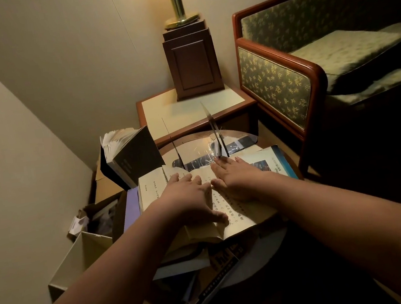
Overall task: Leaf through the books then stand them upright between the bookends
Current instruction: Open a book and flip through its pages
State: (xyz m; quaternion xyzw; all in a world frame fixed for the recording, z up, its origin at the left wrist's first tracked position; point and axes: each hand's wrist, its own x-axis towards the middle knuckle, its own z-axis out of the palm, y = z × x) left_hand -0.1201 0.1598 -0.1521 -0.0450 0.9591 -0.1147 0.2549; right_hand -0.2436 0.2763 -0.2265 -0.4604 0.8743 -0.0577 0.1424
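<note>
An open book [229, 211] with yellowed pages of vertical print lies on a pile of books on the round table [262, 253]. My left hand [187, 199] lies flat on its left page, thumb at the lower page edge. My right hand [235, 175] rests flat on the right page, fingers spread. Two thin clear bookends, left [174, 145] and right [213, 135], stand upright just beyond the book with nothing between them. A dark-covered book [134, 157] stands tilted, outside the left bookend, its pages fanned at the top.
A blue-edged book [271, 160] lies under the open one at right; more books [210, 284] are stacked below near me. A side table [189, 107] with a wooden lamp base [192, 64] stands behind. A sofa [310, 67] is at right, open boxes [80, 255] at left.
</note>
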